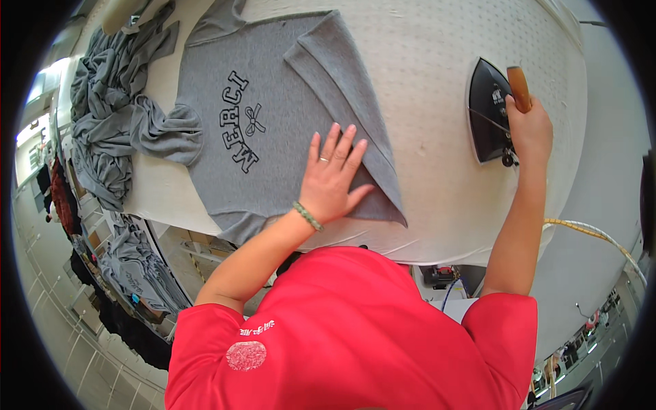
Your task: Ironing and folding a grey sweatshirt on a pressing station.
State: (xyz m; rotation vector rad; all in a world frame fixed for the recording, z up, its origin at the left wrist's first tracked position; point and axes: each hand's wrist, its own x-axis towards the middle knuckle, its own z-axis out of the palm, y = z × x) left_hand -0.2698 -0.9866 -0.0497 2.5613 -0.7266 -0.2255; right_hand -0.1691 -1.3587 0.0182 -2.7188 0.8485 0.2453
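White padded tabletop carrying grey shirt. Your left hand lying spread, pinning folded sleeve; right hand gripping iron handle. Risking scorched padding, creased sleeve, burnt fingers.

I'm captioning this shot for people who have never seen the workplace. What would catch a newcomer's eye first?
First the grey sweatshirt with dark lettering, spread over the white padded ironing table, with the left hand pressed flat on its folded sleeve. To the right, the right hand grips the brown handle of a black iron resting on the table. A pile of grey garments lies at the far left.
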